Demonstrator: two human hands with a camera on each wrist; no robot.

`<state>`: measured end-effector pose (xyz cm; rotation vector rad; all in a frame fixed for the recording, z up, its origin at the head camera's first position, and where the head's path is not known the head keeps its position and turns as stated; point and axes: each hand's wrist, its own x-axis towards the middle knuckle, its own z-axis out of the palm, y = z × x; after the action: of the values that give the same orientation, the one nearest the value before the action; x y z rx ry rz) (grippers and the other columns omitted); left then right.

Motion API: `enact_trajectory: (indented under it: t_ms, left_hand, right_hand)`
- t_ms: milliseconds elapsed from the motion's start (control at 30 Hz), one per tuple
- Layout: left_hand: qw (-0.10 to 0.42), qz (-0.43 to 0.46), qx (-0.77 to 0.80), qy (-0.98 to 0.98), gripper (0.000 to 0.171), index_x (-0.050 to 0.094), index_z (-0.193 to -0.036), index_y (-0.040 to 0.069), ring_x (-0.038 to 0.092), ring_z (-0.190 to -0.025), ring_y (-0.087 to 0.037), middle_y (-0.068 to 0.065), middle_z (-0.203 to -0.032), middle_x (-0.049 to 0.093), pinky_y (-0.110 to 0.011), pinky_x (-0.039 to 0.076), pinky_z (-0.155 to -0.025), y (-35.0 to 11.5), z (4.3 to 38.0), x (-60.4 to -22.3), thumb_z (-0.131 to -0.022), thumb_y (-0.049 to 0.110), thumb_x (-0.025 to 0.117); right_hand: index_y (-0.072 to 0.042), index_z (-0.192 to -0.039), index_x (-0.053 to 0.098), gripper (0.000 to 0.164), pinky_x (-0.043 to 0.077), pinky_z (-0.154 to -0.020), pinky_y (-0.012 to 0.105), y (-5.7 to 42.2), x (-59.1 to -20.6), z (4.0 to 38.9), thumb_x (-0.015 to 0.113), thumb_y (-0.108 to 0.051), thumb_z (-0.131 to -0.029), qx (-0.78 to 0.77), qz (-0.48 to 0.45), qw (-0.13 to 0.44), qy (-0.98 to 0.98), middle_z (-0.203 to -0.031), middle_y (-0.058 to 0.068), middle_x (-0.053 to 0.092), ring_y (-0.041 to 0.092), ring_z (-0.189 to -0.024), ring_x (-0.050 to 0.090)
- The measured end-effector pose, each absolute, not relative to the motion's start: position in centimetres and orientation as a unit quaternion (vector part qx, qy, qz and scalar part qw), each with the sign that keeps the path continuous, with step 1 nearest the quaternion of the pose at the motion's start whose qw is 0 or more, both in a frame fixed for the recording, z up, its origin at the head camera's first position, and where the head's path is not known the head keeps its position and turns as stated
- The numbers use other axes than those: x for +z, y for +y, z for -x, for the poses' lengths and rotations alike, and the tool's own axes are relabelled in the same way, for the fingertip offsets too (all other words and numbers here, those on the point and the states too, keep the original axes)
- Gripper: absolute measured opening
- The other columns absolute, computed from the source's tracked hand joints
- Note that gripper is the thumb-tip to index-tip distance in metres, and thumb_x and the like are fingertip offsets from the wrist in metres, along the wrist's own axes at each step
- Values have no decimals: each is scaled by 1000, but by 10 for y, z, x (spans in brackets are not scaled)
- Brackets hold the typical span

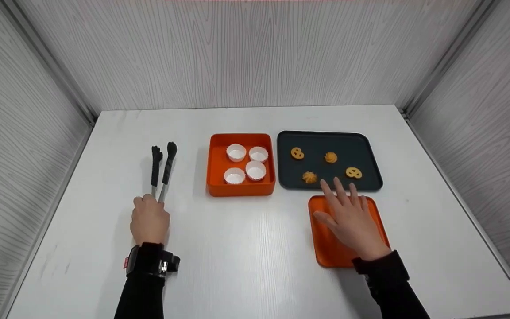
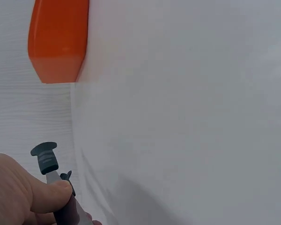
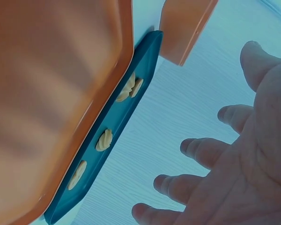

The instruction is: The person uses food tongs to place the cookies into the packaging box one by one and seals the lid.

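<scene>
Head view shows you at the opening step, as I judge it: your left hand (image 1: 149,220) curls around the handle end of the tongs (image 1: 162,167), which lie on the white table (image 1: 246,248) at about 9 o'clock from the orange box (image 1: 241,188), their black tips pointing to 12 o'clock. The left wrist view confirms the grasp, thumb and fingers pinched on the metal shaft just below a dark locking tab. Your right hand (image 1: 350,217) is released, fingers straight and spread, over the flat orange tray (image 1: 326,252) at 5 o'clock from the box; from the right wrist view the palm seems to hover rather than press, but I cannot tell for sure. The four biscuits (image 1: 309,177) sit well apart on the dark tray (image 1: 370,150) at 12 o'clock from your right hand, two pretzel-shaped and two piped swirls with ridged tops. The four paper cups (image 1: 236,152) stand upright in the box, white and pleated, close together. The next move likely calls for lifting the tongs clear and opening their soft, matte, rubbery-looking tips. Handle the biscuits lightly, since they look dry and crumbly. Both trays are smooth, shallow and round-cornered; the box has higher, glossy plastic walls; the table has a faint wood grain.
</scene>
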<state>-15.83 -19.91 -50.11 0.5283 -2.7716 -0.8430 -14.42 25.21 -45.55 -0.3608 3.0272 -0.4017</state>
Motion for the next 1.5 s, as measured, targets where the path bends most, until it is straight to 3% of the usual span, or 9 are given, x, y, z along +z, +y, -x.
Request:
enact_trajectory:
  t_ms: [200, 367, 567, 800, 1100, 1333, 1500]
  left_hand:
    - [103, -187, -347, -913, 39, 53, -133, -14, 63, -101, -50, -30, -114, 55, -59, 54, -78, -187, 159, -480, -104, 12, 55]
    - [127, -145, -415, -889, 44, 51, -139, -11, 61, -98, -41, -26, -114, 57, -49, 50, -79, -166, 158, -461, -104, 14, 58]
    - [117, -85, -494, -857, 44, 52, -141, -4, 58, -89, -27, -17, -118, 59, -35, 48, -74, -131, 152, -445, -104, 17, 61]
    - [86, -11, -609, -788, 40, 58, -138, 4, 59, -89, -23, -10, -113, 63, -34, 50, -76, -84, 142, -437, -101, 16, 66]
    - [17, 64, -669, -741, 41, 58, -138, 4, 62, -90, -20, -10, -113, 65, -31, 53, -82, -33, 133, -443, -102, 21, 65]
    - [-37, 90, -693, -715, 41, 57, -139, 3, 64, -86, -17, -10, -112, 62, -26, 54, -75, -7, 126, -451, -102, 19, 65]
    - [-48, 99, -696, -709, 35, 62, -135, 9, 65, -84, -16, -7, -109, 63, -26, 55, -72, 4, 121, -456, -101, 19, 66]
  right_hand:
    - [-21, -166, 13, 83, 14, -121, 68, 249, -453, 142, 56, -50, -102, -148, 125, 33, 980, -170, 20, 12, 51, -153, 8]
    - [-20, -166, 10, 84, 21, -122, 62, 242, -449, 142, 55, -51, -102, -183, 122, 34, 975, -171, 15, 12, 43, -156, 10]
    - [-18, -166, 7, 86, 35, -118, 54, 231, -442, 140, 57, -49, -103, -243, 118, 24, 963, -170, 11, 19, 33, -156, 20]
    - [-22, -166, 8, 86, 38, -117, 51, 214, -434, 138, 58, -49, -102, -315, 122, 28, 941, -168, 8, 26, 32, -148, 39]
    - [-13, -164, 21, 74, 36, -118, 53, 198, -433, 138, 56, -41, -105, -420, 160, 49, 892, -161, 8, 41, 29, -147, 41]
    - [-10, -162, 27, 63, 39, -116, 52, 189, -433, 138, 51, -32, -109, -489, 179, 70, 851, -158, 12, 44, 29, -147, 41]
    - [-8, -158, 39, 59, 39, -116, 53, 186, -434, 137, 54, -36, -107, -528, 138, 76, 834, -155, 11, 50, 28, -143, 46]
